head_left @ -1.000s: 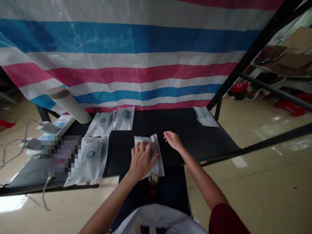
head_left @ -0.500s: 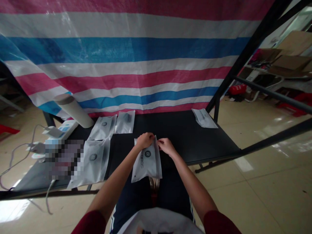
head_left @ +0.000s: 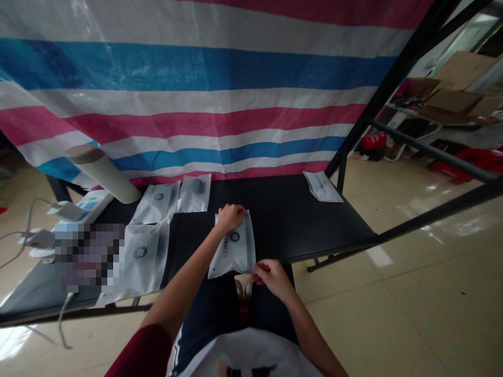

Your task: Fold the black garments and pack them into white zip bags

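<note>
A frosted plastic pouch (head_left: 238,247) with dark lettering and a round logo lies over the near edge of the black table. At its far end, my left hand (head_left: 231,217) has its fingers closed on the pouch's upper corner. My right hand (head_left: 273,277) pinches the near right corner, at the end of the pouch's side strip. The near end of the pouch sticks out above my lap. What is inside it I cannot make out.
More frosted pouches lie left, one of them (head_left: 146,256) nearest me; another pouch (head_left: 322,187) sits far right. A pale bottle (head_left: 106,175), a power strip (head_left: 92,204) with plugs and a blurred-out item stand left. Behind hangs a striped sheet (head_left: 220,115); black frame bars rise right.
My right hand has slid down the pouch's right side, from near the far corner to the near corner. My left hand stays at the far end. The view has shifted slightly.
</note>
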Available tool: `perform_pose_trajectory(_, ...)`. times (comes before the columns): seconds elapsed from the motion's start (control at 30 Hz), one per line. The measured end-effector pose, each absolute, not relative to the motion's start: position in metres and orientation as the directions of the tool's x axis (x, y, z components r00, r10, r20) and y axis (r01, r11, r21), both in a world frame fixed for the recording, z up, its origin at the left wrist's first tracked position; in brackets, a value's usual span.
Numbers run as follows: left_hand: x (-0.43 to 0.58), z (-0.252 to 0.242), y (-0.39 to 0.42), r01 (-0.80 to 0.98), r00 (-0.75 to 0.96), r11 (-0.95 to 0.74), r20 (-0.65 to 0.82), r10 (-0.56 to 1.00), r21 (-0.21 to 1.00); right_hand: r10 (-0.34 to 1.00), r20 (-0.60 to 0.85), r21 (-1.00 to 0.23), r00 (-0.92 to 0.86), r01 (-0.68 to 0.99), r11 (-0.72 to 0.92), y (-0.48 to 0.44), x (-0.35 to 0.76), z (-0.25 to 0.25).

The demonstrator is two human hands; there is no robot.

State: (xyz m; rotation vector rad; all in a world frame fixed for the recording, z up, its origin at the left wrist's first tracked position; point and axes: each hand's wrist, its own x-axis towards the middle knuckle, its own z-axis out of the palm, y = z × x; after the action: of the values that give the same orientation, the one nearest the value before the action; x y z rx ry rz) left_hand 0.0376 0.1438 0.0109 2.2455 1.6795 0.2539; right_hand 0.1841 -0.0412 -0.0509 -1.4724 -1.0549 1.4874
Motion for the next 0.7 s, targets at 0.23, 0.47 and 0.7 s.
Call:
perform_pose_trajectory(0.23, 0.012, 0.0, 0.081, 0.799, 0.303, -0.443, 0.363, 0.881, 0.407, 0.959, -0.282, -0.959, 0.01, -0.037, -0.282, -0.009, 0.196, -0.052)
perform_pose_trajectory(0.47, -0.003, -0.047, 0.054, 0.764, 0.248, -0.398, 0.338, 0.908, 0.507, 0.983, -0.16, -0.928, -0.094, 0.353, -0.118, 0.043, 0.184, -0.042)
perform_pose_trajectory(0.7, 0.001, -0.05, 0.058, 0.742, 0.295, -0.425, 0.316, 0.902, 0.519, 0.986, -0.138, -0.74, -0.09, 0.672, -0.042, 0.072, 0.171, -0.031)
